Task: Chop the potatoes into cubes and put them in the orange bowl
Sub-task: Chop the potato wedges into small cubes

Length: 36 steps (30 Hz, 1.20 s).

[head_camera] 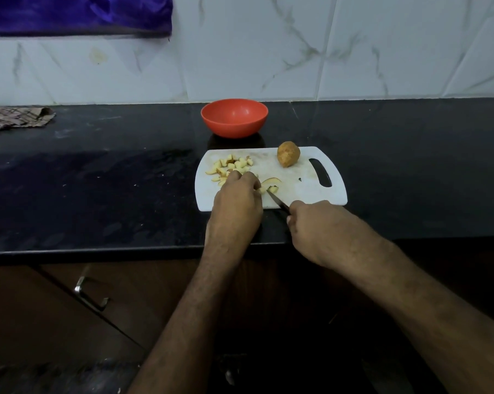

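On the far side, white marble-look wall tiles (pixel 268 46), purple cloth (pixel 78 15) hanging top left. Black stone counter (pixel 98 180) runs full width; brown cabinet front with metal handle (pixel 90 294) below, near left. Crumpled checked rag (pixel 18 116) far left on counter. White cutting board (pixel 297 189) centre, handle slot to the right. Orange bowl (pixel 234 118) just beyond board's far edge, nothing visible inside. Right hand (pixel 314 223) at board's near edge, fingers curled tight round knife (pixel 277 201) handle; blade angles up-left, tip on potato piece (pixel 270 189). Left hand (pixel 237 200) palm down, fingers bent and bunched, tips pinching that piece against board. Whole unpeeled potato (pixel 288 154) at board's far right. Cut potato cubes (pixel 231 166) piled far left on board, one curved slice (pixel 271 181) just right of left hand.
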{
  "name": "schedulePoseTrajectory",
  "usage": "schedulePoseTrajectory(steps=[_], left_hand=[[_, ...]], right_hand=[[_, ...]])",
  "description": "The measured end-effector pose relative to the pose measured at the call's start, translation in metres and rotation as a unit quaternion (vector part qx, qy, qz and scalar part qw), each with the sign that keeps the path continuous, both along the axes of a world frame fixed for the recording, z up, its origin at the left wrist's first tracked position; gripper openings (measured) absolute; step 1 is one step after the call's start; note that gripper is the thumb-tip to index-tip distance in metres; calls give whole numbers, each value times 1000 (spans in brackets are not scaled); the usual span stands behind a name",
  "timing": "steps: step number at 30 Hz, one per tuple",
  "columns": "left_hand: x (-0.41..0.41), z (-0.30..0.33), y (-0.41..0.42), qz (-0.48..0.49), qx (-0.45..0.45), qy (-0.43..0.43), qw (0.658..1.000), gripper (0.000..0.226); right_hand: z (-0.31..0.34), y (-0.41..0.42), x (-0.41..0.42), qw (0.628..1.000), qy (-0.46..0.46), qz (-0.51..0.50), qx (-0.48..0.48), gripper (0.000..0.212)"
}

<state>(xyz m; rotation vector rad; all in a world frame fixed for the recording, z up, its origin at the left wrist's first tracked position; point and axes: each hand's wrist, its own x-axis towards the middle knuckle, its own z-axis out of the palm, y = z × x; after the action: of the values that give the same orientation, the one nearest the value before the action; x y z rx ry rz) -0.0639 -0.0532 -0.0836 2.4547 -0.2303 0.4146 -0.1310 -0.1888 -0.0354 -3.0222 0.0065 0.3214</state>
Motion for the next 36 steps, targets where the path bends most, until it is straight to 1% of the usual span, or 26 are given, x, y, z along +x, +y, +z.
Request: schedulePoseTrajectory(steps=[3,6,11,16,20,27,30,33,36], left_hand=[[-1,-3,9,8,-62,-15,998,16],[-2,-2,15,8,-93,3,996,11],[0,-1,17,5,-115,13,993,11],[2,-3,13,10,-108,-1,994,8],[5,-6,11,22,-109,4,994,7],[6,-5,10,33,-93,13,995,5],[6,-4,10,34,-87,17,995,3],[4,-5,8,31,-84,6,996,7],[4,-5,7,44,-69,-4,997,7]], right_hand=[[5,1,-7,998,-59,0,3,28],[12,8,-6,995,-99,3,33,25],[1,14,1,997,-73,13,24,31],[-1,15,1,997,-77,10,13,31],[1,17,2,997,-70,14,6,30],[0,22,3,999,-46,13,-3,28],[1,22,12,1000,-16,18,-14,29],[5,18,18,1000,9,27,-13,29],[2,10,10,999,-3,32,-4,27]])
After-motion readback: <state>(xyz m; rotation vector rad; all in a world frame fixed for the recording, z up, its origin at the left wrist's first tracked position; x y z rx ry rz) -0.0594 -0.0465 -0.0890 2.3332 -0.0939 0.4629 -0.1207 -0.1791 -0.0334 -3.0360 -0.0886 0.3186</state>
